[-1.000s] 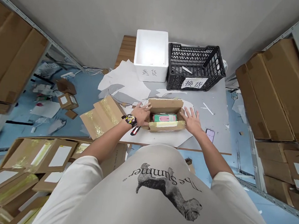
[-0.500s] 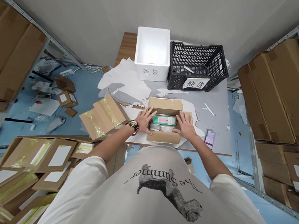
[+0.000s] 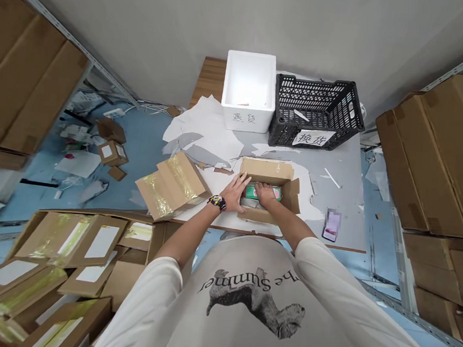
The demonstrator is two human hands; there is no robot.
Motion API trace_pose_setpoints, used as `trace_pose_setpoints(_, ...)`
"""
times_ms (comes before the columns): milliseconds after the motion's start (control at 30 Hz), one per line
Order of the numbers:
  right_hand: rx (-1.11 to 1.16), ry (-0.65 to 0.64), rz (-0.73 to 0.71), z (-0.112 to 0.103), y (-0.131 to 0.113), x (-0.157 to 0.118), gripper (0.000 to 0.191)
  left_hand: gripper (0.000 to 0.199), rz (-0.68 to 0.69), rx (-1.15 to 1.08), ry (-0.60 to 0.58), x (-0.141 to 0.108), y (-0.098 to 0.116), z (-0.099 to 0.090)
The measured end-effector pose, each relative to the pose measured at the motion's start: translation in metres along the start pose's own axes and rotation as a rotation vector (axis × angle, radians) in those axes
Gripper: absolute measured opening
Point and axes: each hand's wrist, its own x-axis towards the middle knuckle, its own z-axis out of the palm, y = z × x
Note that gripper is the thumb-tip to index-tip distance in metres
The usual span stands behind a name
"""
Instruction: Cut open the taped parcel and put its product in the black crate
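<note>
An open cardboard carton [image 3: 267, 168] lies in front of me on the table, its flaps folded outward. Inside it is a small green box [image 3: 250, 192] with a pink part, partly covered by my right hand. My left hand [image 3: 234, 192] rests on the carton's left side with fingers spread. Reaching down into the carton, my right hand [image 3: 266, 194] has its fingers curled over the green box; the fingertips are partly hidden. Pale material shows beneath the green box, too covered to make out.
A white foam bin [image 3: 246, 120] and a black plastic crate [image 3: 315, 139] stand at the table's back. Taped cartons [image 3: 174, 182] lie left; a phone [image 3: 332, 225] lies right. Several boxes fill a large carton [image 3: 45, 211] at lower left. Shelved cartons [image 3: 431, 158] stand right.
My right hand has left the carton's right side and moved inward onto the green box. The right-hand flap now shows uncovered. My left hand stays at the left side.
</note>
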Motion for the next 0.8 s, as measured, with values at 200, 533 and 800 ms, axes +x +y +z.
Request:
trace_pose_setpoints(200,0.028,0.012,-0.012,-0.002,0.010,0.002,0.067,0.162,-0.008,-0.029,0.017,-0.003,-0.005,0.000)
trace_pose_setpoints(533,0.536,0.390,0.022,-0.029,0.050,-0.040,0.094,0.167,0.000,-0.051,0.048,0.026,-0.025,-0.011)
trace_pose_setpoints(800,1.003,0.661,0.110,-0.052,0.058,-0.052,0.079,0.172,0.064,-0.010,0.042,0.075,-0.053,-0.025)
